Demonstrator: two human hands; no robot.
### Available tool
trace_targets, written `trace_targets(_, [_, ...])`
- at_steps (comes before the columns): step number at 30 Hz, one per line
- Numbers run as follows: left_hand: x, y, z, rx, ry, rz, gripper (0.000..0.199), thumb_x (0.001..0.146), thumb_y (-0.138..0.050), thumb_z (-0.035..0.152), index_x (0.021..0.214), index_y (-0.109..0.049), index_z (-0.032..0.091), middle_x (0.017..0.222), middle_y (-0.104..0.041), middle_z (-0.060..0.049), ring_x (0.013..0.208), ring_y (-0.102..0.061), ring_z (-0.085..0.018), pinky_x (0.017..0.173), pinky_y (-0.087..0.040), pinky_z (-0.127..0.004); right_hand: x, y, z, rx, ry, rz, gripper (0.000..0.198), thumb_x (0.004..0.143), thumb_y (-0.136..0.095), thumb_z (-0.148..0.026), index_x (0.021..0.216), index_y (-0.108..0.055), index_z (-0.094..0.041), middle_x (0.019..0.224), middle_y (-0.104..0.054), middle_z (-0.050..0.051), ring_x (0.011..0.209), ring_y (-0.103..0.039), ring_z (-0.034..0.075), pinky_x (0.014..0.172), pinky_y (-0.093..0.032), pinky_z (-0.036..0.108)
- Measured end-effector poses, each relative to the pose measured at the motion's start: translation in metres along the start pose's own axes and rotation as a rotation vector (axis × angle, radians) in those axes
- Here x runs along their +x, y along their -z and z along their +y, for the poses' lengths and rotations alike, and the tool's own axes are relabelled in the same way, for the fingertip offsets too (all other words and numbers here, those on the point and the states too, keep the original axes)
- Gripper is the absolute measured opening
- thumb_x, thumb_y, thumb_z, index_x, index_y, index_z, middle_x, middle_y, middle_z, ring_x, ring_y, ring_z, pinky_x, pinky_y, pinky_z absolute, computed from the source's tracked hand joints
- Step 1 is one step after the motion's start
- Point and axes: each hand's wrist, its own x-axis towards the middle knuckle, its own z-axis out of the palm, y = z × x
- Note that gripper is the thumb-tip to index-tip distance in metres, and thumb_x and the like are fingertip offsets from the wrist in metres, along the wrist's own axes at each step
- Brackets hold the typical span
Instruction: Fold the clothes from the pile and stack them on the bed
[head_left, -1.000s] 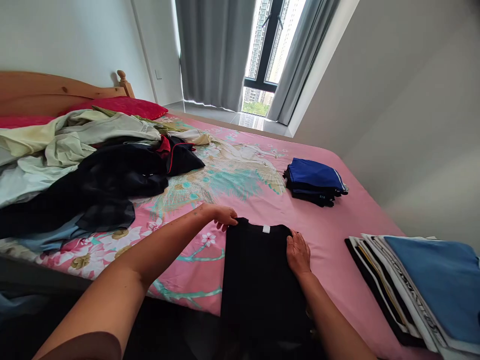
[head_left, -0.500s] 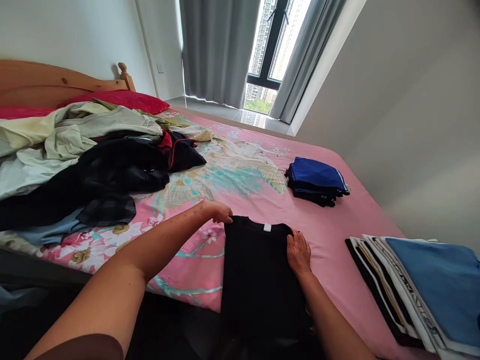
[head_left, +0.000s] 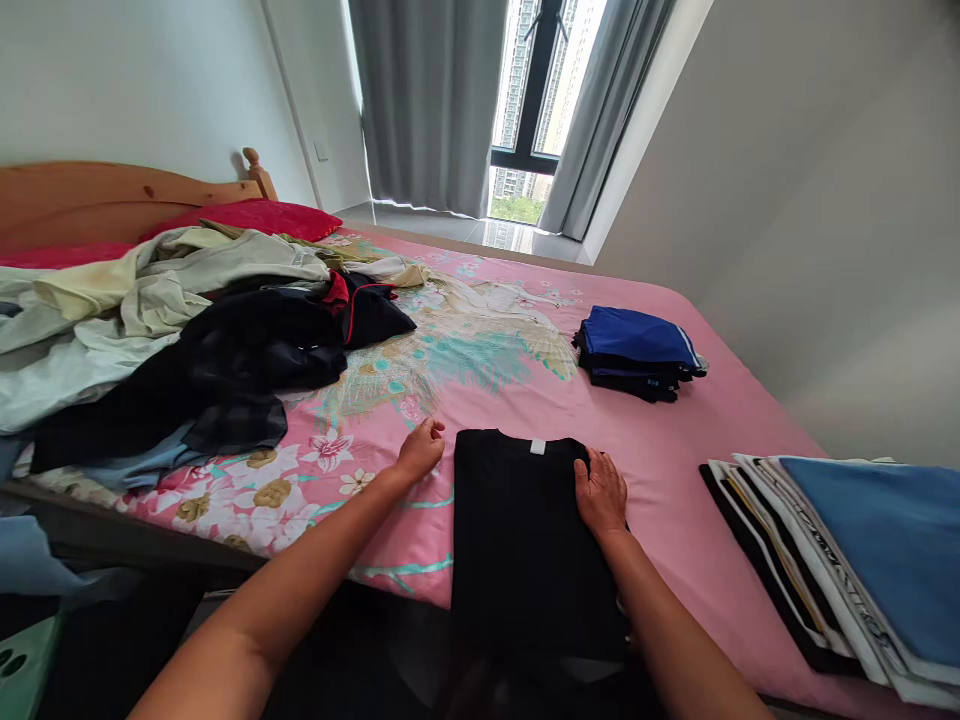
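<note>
Black shirt [head_left: 529, 540] under right hand [head_left: 602, 492], white neck label [head_left: 538, 447], stack lettering [head_left: 847, 583] unclear

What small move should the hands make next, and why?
Perhaps the left hand could settle on the left edge of the black crew-neck top: that hand is just apart, seemingly empty, while the right hand rests on the opposite edge.

Pink sheet [head_left: 499, 410] stretches between the black shirt [head_left: 525, 550] and the heap of loose clothes [head_left: 247, 330], leaving the left hand [head_left: 421, 450] room to pass on its way forward. On the right, a lane runs between the right hand [head_left: 601, 492] and the folded stack [head_left: 870, 560] (blue piece uppermost); straight ahead, the small blue-and-black pile [head_left: 636, 345] obstructs it. Room at the shirt's near edge is hard to judge in the shadow.
</note>
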Motion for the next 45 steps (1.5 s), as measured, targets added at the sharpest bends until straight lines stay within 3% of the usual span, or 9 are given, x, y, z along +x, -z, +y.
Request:
trace_targets(6, [-0.05,-0.048,0.036,0.192,-0.487,0.156,0.046,0.089,-0.041,0.029,0.134,-0.044,0.022,0.149,-0.034,-0.006,0.14,-0.025,-0.021,0.116,-0.017,-0.041,0.0,0.016,-0.011,0.037,-0.028,-0.043,0.06,0.093,-0.02,-0.051,0.142,-0.034,-0.019,0.148,-0.032,0.007,0.14,-0.02,0.021,0.112,-0.015,0.05])
trace_targets(9, [-0.05,-0.061,0.032,0.31,-0.26,0.14,0.068,0.088,-0.042,0.048,0.145,-0.027,0.016,0.155,-0.018,-0.012,0.143,-0.014,-0.027,0.116,-0.009,-0.05,-0.006,0.025,-0.006,-0.008,0.031,-0.044,0.058,0.094,-0.017,-0.05,0.144,-0.031,-0.022,0.151,-0.026,0.004,0.142,-0.014,0.019,0.113,-0.006,0.054])
trace_targets(13, [-0.04,-0.06,0.014,0.385,0.036,0.126,0.08,0.086,-0.036,0.06,0.145,-0.026,0.006,0.151,-0.023,-0.019,0.142,-0.017,-0.03,0.115,-0.011,-0.049,-0.01,0.036,0.012,-0.037,-0.008,-0.18,0.054,0.094,-0.023,-0.045,0.142,-0.035,-0.02,0.15,-0.029,0.004,0.14,-0.021,0.018,0.114,-0.009,0.051])
trace_targets(18, [-0.031,-0.055,0.03,0.401,-0.072,0.249,0.067,0.091,-0.033,0.049,0.146,-0.025,0.013,0.154,-0.019,-0.012,0.143,-0.014,-0.026,0.114,-0.015,-0.047,0.001,0.049,0.015,0.124,0.005,-0.05,0.05,0.096,-0.022,-0.041,0.138,-0.041,-0.021,0.148,-0.032,0.004,0.14,-0.02,0.018,0.113,-0.009,0.049])
trace_targets(22, [-0.017,-0.061,0.04,0.375,-0.066,0.157,0.067,0.09,-0.033,0.052,0.146,-0.025,0.016,0.154,-0.019,-0.009,0.143,-0.014,-0.026,0.114,-0.008,-0.053,0.017,0.039,0.018,0.241,0.116,-0.161,0.048,0.092,-0.036,-0.041,0.134,-0.047,-0.022,0.146,-0.036,0.005,0.14,-0.02,0.022,0.113,0.0,0.051])
trace_targets(27, [-0.013,-0.061,0.005,0.304,0.042,0.254,0.064,0.09,-0.035,0.046,0.142,-0.033,0.007,0.149,-0.031,-0.016,0.14,-0.025,-0.027,0.114,-0.015,-0.048,0.025,0.039,0.062,0.321,-0.088,-0.066,0.054,0.093,-0.026,-0.035,0.136,-0.042,-0.008,0.142,-0.041,0.015,0.134,-0.035,0.022,0.113,-0.023,0.039])
trace_targets(35, [-0.112,-0.081,-0.025,-0.086,-0.103,0.391,0.056,0.082,-0.046,0.048,0.124,-0.054,0.013,0.127,-0.057,-0.015,0.119,-0.052,-0.028,0.105,-0.037,-0.042,-0.092,0.06,0.108,0.683,-0.224,0.015,0.054,0.08,-0.053,-0.052,0.124,-0.054,-0.02,0.121,-0.06,0.009,0.113,-0.055,0.022,0.1,-0.042,0.036])
trace_targets(40, [-0.182,-0.097,0.006,-0.34,0.084,0.331,0.053,0.076,-0.058,0.048,0.118,-0.057,0.016,0.117,-0.063,-0.013,0.111,-0.057,-0.028,0.099,-0.042,-0.041,-0.145,0.072,0.101,0.515,-0.325,-0.13,0.066,0.074,-0.054,-0.061,0.126,-0.051,-0.02,0.114,-0.063,0.009,0.107,-0.059,0.024,0.095,-0.044,0.035])
trace_targets(45, [-0.191,-0.095,0.014,-0.555,0.319,0.139,0.048,0.068,-0.065,0.051,0.099,-0.064,0.015,0.091,-0.07,-0.009,0.092,-0.064,-0.027,0.08,-0.049,-0.034,-0.138,0.088,0.087,0.339,-0.377,-0.313,0.059,0.073,-0.053,-0.063,0.113,-0.059,-0.021,0.109,-0.066,0.009,0.105,-0.06,0.027,0.085,-0.046,0.034])
